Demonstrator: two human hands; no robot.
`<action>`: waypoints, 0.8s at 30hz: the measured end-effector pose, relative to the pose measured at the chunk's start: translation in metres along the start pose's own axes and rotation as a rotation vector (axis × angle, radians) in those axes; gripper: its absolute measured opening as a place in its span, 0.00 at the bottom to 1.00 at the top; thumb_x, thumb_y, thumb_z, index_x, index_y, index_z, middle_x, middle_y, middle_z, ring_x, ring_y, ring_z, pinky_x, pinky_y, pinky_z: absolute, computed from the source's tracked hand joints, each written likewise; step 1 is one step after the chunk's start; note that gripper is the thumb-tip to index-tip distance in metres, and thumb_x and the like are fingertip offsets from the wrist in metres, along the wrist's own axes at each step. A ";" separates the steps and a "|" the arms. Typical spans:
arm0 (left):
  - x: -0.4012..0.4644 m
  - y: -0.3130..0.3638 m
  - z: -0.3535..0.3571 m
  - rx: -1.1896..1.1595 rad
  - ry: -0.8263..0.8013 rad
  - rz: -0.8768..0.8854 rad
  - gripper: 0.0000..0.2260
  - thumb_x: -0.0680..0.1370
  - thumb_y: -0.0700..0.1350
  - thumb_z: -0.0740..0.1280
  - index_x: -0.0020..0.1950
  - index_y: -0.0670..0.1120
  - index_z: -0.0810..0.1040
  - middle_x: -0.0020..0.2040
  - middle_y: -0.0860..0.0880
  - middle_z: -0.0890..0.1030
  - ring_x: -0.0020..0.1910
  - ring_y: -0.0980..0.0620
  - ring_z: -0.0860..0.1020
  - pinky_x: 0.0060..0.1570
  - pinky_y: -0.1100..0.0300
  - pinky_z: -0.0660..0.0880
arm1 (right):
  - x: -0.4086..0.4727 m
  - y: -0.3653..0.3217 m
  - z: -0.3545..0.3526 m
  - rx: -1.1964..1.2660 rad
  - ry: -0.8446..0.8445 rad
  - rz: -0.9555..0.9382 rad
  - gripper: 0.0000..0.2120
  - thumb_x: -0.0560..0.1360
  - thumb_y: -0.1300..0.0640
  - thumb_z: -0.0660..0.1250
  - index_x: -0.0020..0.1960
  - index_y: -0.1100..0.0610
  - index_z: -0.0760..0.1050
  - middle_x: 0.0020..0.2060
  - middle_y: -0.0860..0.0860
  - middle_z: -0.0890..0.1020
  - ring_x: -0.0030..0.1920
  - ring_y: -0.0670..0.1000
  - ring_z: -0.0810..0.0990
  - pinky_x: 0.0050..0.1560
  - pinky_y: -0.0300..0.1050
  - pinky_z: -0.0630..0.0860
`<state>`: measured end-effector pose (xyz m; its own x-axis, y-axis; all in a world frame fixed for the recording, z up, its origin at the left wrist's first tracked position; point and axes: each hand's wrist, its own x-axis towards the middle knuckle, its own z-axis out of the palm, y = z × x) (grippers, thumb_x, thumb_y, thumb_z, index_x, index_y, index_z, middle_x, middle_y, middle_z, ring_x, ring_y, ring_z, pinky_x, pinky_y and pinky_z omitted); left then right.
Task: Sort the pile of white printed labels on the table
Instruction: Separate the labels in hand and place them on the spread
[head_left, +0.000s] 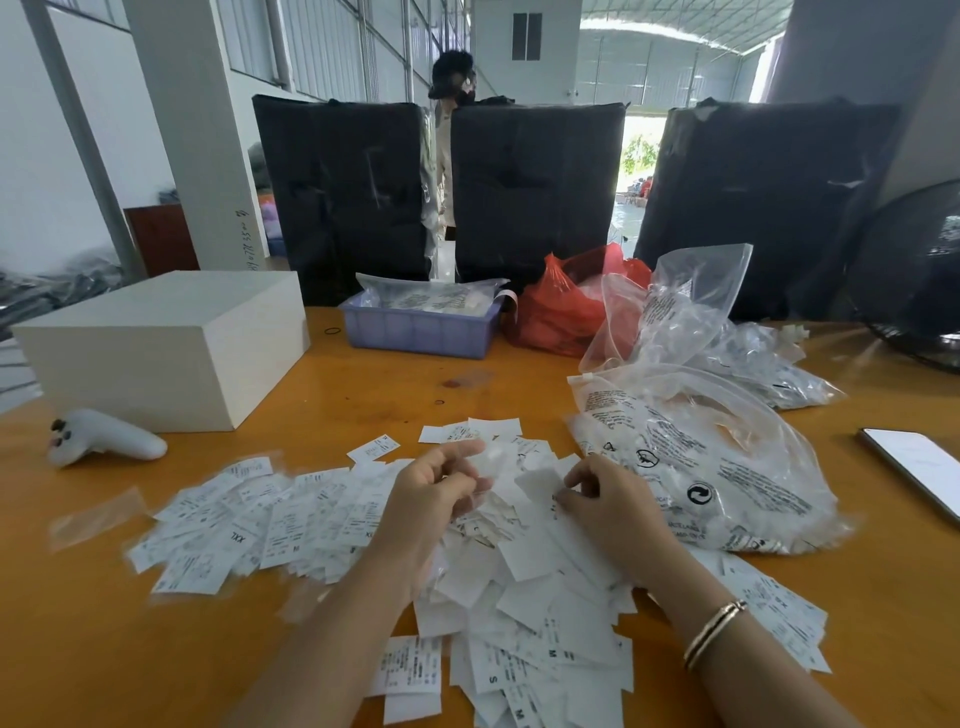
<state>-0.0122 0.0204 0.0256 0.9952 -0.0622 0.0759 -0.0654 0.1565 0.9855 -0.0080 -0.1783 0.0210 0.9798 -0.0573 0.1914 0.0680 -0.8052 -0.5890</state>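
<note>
Sorting is judged barely begun: the labels (467, 561) lie in one mixed heap at six o'clock on the table (363, 379), the left hand (436, 499) pinching a blurred label, the right hand (608, 499) curled, pinching a sheet's edge.

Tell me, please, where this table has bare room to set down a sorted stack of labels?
Bare wood lies between the white box, the lilac tray and the label pile, and at the near left corner below the white controller. It is crowded on the right: clear bags, the phone and the red bag.
</note>
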 end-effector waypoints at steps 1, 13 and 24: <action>0.000 -0.001 0.000 -0.008 -0.002 -0.009 0.15 0.77 0.30 0.62 0.54 0.46 0.81 0.34 0.56 0.80 0.43 0.53 0.84 0.42 0.65 0.78 | -0.001 -0.001 -0.001 0.002 -0.010 0.001 0.05 0.74 0.54 0.68 0.42 0.48 0.72 0.36 0.45 0.74 0.38 0.44 0.71 0.39 0.36 0.68; 0.000 -0.005 0.002 -0.044 0.046 -0.078 0.08 0.77 0.37 0.66 0.48 0.48 0.83 0.43 0.48 0.84 0.40 0.55 0.83 0.40 0.64 0.77 | -0.006 -0.001 0.005 -0.005 0.180 -0.130 0.09 0.78 0.55 0.64 0.51 0.55 0.82 0.43 0.50 0.83 0.43 0.50 0.76 0.46 0.41 0.69; -0.002 0.002 0.003 0.004 0.054 -0.037 0.08 0.77 0.35 0.66 0.51 0.46 0.79 0.42 0.52 0.86 0.40 0.59 0.83 0.34 0.70 0.75 | -0.033 -0.014 -0.003 0.395 0.227 -0.350 0.17 0.78 0.62 0.63 0.51 0.38 0.75 0.32 0.39 0.81 0.24 0.42 0.71 0.25 0.35 0.66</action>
<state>-0.0140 0.0178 0.0279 0.9994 -0.0145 0.0314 -0.0288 0.1515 0.9880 -0.0421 -0.1673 0.0249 0.8243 0.0126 0.5661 0.4888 -0.5203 -0.7002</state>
